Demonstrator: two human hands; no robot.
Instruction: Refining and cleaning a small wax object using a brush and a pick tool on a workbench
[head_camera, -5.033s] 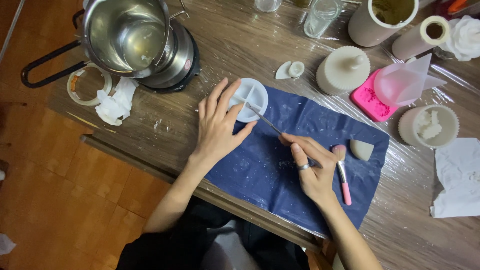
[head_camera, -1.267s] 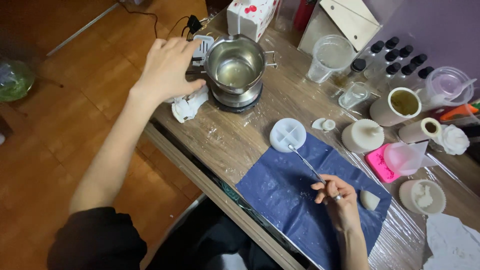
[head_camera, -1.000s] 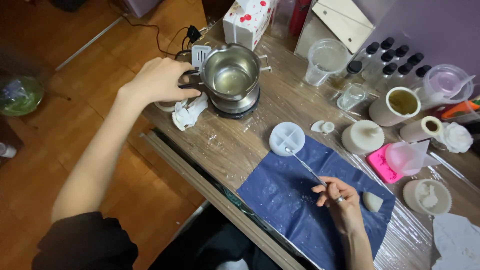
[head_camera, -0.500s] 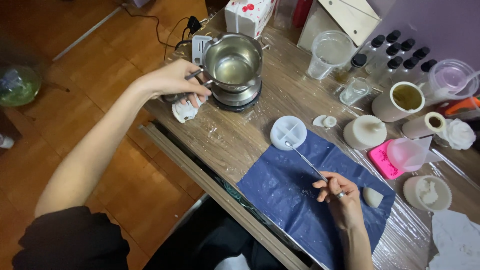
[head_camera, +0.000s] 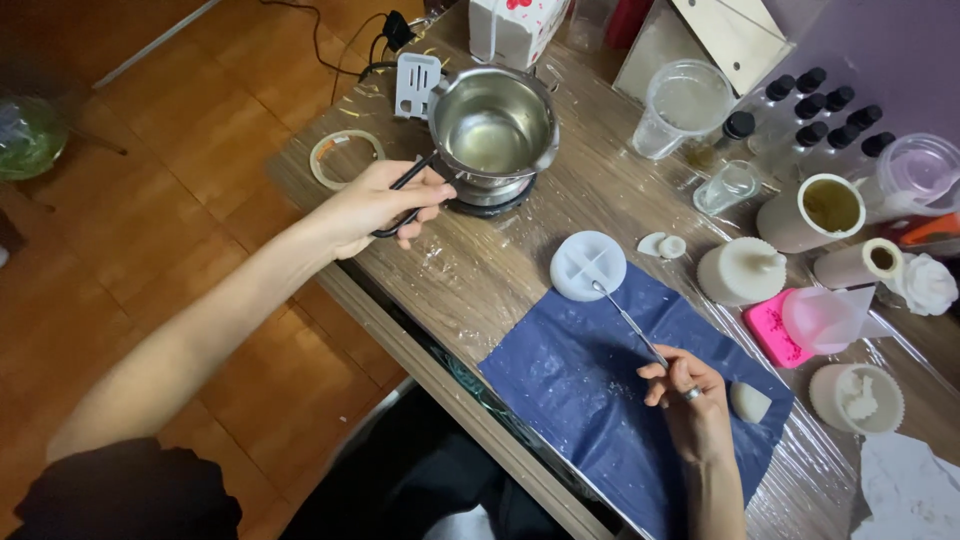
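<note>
Two grips | left hand (head_camera: 385, 203) clenched round pot handle (head_camera: 405, 195) | right hand (head_camera: 690, 400) pinching metal pick (head_camera: 628, 320)

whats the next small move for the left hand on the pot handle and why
Probably lift the pot and carry it toward the round white mould. The left hand is closed on the black handle, the pot holds clear liquid, and the right hand keeps a thin metal tool with its tip at the mould on the blue cloth.
</note>
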